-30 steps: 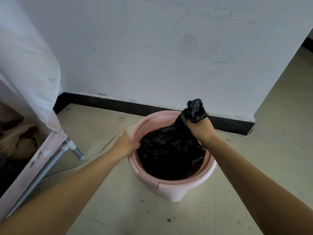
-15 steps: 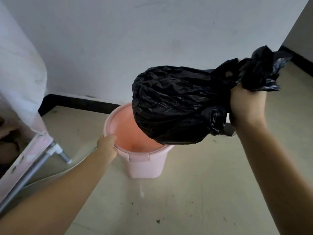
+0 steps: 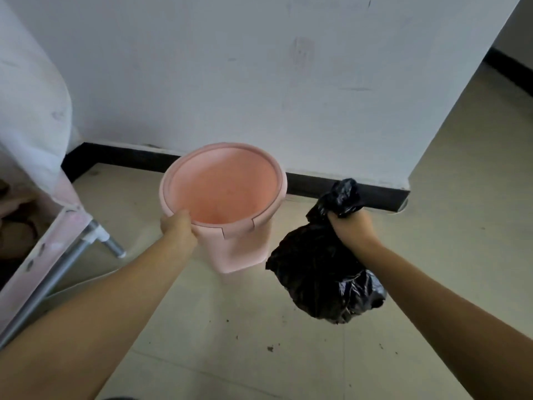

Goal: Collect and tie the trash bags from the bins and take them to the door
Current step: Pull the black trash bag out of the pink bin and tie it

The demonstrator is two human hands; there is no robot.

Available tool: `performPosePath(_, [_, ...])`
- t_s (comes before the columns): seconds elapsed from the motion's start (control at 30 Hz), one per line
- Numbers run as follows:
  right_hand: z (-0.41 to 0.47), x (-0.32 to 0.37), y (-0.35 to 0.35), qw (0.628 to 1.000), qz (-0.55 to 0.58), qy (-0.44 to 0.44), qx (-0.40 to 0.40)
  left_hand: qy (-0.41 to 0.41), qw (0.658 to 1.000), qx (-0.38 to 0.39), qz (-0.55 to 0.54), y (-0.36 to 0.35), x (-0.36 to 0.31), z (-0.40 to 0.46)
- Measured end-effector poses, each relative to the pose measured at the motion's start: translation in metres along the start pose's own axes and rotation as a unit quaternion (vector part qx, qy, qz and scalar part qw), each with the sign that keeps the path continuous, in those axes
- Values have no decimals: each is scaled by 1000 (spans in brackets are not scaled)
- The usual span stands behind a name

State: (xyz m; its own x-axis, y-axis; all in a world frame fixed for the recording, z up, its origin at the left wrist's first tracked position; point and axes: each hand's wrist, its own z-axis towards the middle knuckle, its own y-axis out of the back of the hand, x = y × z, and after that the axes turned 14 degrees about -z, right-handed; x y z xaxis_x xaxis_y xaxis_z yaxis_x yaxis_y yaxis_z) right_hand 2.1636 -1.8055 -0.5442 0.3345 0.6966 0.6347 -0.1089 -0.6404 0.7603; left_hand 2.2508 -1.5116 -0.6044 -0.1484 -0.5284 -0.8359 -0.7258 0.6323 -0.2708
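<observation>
A pink plastic bin (image 3: 245,243) is tilted toward me, and its inside shows bare with no liner. My left hand (image 3: 177,228) grips its near left rim. To the right of the bin hangs a full black trash bag (image 3: 320,280), clear of the bin. My right hand (image 3: 353,228) is shut around the bag's gathered neck, and the bunched top sticks out above my fist.
A white wall with a black baseboard (image 3: 121,157) stands right behind the bin. At the left is a pink frame on a metal leg (image 3: 111,246) under a pale cloth. The tiled floor (image 3: 259,342) has small dark specks. A passage opens at the far right.
The bag came up out of the bin, swung right and dropped to hang beside it. My left hand kept hold of the rim and the bin has tipped toward me.
</observation>
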Motion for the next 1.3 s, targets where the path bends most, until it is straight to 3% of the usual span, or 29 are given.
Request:
performPosePath(0.1, [0,-29,-31,995,-26,-38,93,-16,999,13,41,1,-2,-2])
performPosePath(0.17, [-3,-38,-40,987,4,-65,145,-74,989,-17,126,-1,-10,-11])
performPosePath(0.23, [-3,-38,-38,977,70,-83,182,-248,932,-13,264,-4,-22,-34])
performPosePath(0.3, [-1,-32,-27,965,124,-76,218,-458,829,117,297,-13,-25,-66])
performPosePath(0.33, [1,-29,-20,962,127,-58,236,-480,804,199,289,-20,-20,-85])
performPosePath(0.4, [6,-26,-5,960,107,-25,257,-407,785,362,295,-29,-2,-126])
performPosePath(0.47, [12,-30,6,966,79,-19,245,-348,717,476,372,-34,21,-160])
performPosePath(0.53, [17,-37,13,975,54,-15,216,-335,640,511,467,-34,44,-169])
performPosePath(0.57, [19,-40,16,978,48,-6,205,-311,625,508,505,-33,50,-167])
performPosePath(0.63, [18,-45,22,980,39,8,197,-235,633,498,543,-31,58,-155])
performPosePath(0.7, [18,-50,28,977,37,13,208,-196,667,493,523,-30,59,-147])
performPosePath(0.83, [16,-56,36,971,39,26,234,-100,799,435,403,-34,54,-141])
performPosePath(0.9, [16,-54,40,981,56,37,182,-85,816,411,396,-35,52,-140])
performPosePath(1.0, [18,-44,47,991,83,92,53,-130,848,386,338,-42,37,-142])
performPosePath(1.07, [20,-34,56,987,88,135,-18,-208,854,376,294,-51,17,-146])
performPosePath(1.17, [16,-16,71,971,166,149,-84,-310,831,388,250,-59,-10,-155])
performPosePath(1.3, [10,0,83,916,379,122,-38,-433,776,386,248,-60,-36,-165])
